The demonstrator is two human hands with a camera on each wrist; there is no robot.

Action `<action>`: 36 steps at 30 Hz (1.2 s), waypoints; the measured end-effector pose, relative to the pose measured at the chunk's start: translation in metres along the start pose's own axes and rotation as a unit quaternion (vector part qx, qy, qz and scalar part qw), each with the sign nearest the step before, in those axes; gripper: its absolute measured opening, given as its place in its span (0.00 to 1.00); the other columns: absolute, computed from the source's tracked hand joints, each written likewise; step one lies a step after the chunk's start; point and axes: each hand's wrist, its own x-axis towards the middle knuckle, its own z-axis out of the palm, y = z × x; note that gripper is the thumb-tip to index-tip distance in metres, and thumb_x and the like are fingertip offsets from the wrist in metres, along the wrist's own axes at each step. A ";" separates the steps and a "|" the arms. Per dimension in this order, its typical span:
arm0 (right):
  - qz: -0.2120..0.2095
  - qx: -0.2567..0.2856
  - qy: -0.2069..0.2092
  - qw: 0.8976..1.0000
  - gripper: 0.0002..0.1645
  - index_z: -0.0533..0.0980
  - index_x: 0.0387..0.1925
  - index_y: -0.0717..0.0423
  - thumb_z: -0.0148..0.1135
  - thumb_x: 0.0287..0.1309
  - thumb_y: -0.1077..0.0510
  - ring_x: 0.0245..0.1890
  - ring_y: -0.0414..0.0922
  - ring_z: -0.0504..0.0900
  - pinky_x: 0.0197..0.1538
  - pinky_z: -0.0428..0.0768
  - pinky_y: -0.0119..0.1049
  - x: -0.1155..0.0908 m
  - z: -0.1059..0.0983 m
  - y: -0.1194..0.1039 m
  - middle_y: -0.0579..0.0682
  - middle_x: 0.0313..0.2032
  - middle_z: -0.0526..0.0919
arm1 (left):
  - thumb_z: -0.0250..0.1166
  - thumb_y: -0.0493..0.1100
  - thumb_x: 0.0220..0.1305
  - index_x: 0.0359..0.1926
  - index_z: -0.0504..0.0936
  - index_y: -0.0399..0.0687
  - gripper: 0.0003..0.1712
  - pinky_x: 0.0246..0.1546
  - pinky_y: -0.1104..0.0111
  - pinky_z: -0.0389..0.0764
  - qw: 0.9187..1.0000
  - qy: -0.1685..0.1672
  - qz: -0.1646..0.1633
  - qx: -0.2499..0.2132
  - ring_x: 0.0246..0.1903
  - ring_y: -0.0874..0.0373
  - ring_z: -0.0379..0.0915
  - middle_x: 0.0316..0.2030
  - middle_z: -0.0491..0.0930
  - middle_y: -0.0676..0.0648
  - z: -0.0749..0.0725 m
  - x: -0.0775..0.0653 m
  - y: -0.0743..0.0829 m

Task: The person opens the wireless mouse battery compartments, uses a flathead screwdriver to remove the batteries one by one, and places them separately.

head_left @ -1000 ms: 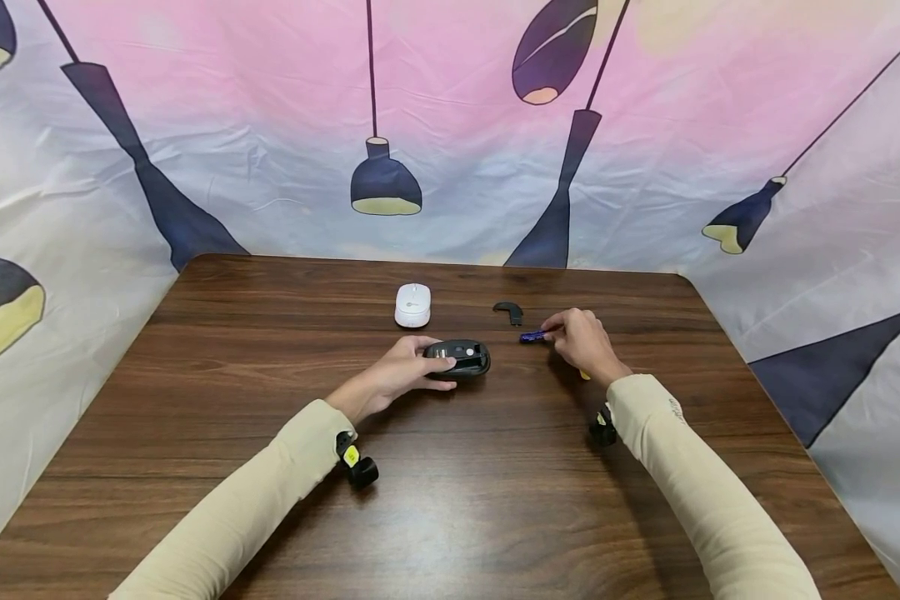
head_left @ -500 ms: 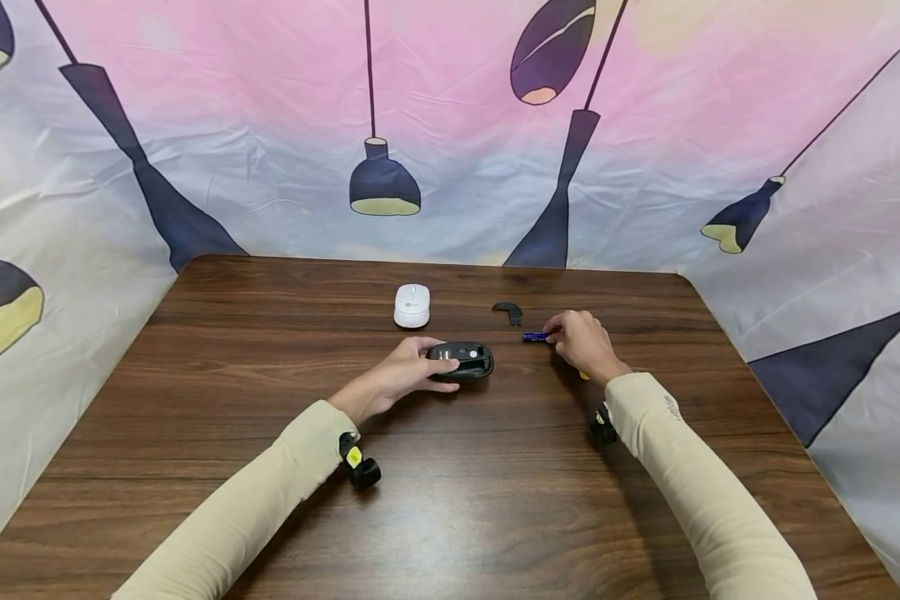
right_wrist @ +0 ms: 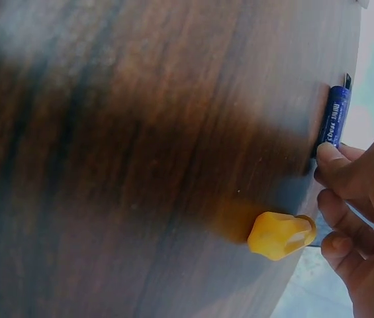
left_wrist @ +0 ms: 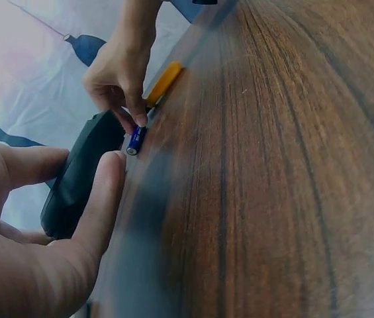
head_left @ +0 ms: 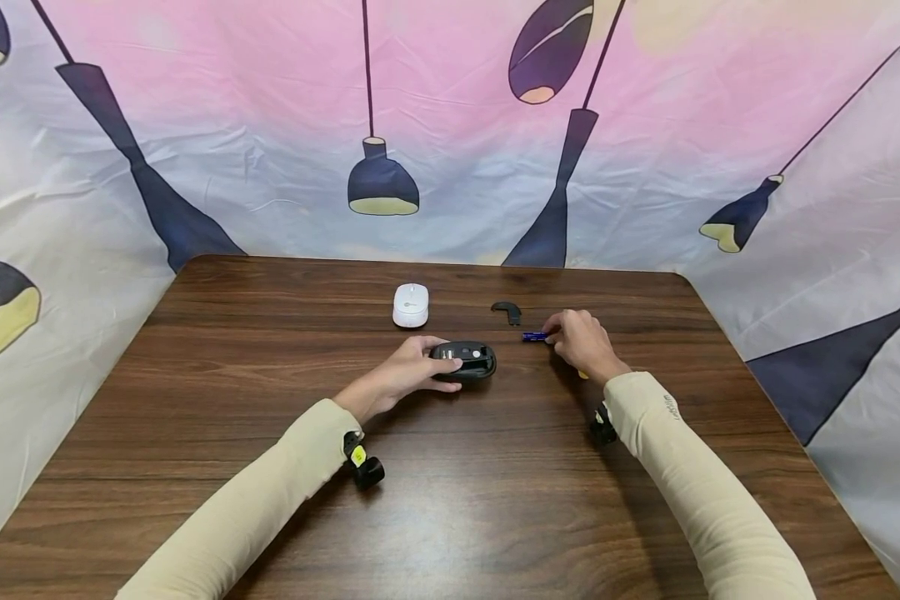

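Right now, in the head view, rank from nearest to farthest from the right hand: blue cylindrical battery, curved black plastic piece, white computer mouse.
1. Blue battery: pinched in right hand.
2. Black piece: left, slightly beyond.
3. White mouse: farthest left.

Marks on the blue battery (right_wrist: 334,118), white mouse (head_left: 410,306) and right cuff (head_left: 642,404) are too blurred to read.
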 end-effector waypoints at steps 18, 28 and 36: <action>0.010 0.005 0.006 1.000 0.13 0.85 0.45 0.59 0.65 0.58 0.69 0.39 0.53 0.87 0.38 0.85 0.51 -0.004 -0.003 -0.001 0.55 0.42 0.88 | 0.64 0.39 0.72 0.68 0.62 0.38 0.29 0.41 0.64 0.87 0.976 0.071 0.027 0.204 0.47 0.48 0.81 0.58 0.72 0.35 0.017 0.038 0.008; 0.006 0.038 0.016 0.999 0.12 0.85 0.46 0.60 0.72 0.60 0.61 0.35 0.52 0.86 0.35 0.85 0.48 -0.012 -0.015 -0.004 0.57 0.40 0.87 | 0.64 0.46 0.73 0.71 0.66 0.44 0.30 0.32 0.63 0.82 0.951 0.092 0.041 0.293 0.38 0.51 0.81 0.50 0.79 0.39 0.018 0.050 0.012; 0.003 0.048 0.022 0.999 0.13 0.85 0.45 0.61 0.74 0.58 0.61 0.36 0.51 0.85 0.35 0.84 0.47 -0.018 -0.018 -0.008 0.58 0.42 0.87 | 0.61 0.50 0.74 0.73 0.67 0.42 0.33 0.66 0.50 0.71 0.882 0.107 0.070 0.453 0.67 0.44 0.65 0.68 0.70 0.39 0.018 0.054 0.012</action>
